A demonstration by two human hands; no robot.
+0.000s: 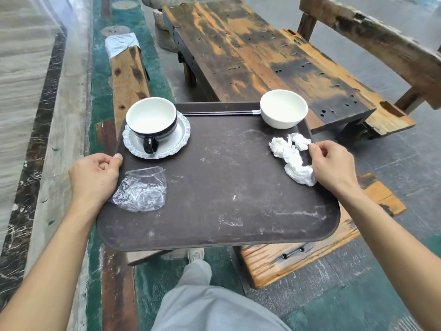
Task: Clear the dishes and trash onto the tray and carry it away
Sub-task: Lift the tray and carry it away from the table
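Note:
A dark brown tray (214,187) is held in the air in front of me. My left hand (95,177) grips its left rim and my right hand (334,166) grips its right rim. On the tray's far left a black-and-white cup (152,123) stands on a white saucer (176,142). A white bowl (284,108) sits at the far right corner, with dark chopsticks (219,113) lying along the far rim. Crumpled white tissues (292,156) lie by my right hand. A crushed clear plastic wrapper (140,189) lies by my left hand.
A worn wooden table (250,56) stands beyond the tray, with a rough wooden bench (381,44) at the right. A narrow wooden bench (128,75) runs at the left. Another wooden bench (298,254) lies under the tray. My leg and shoe (195,256) are below.

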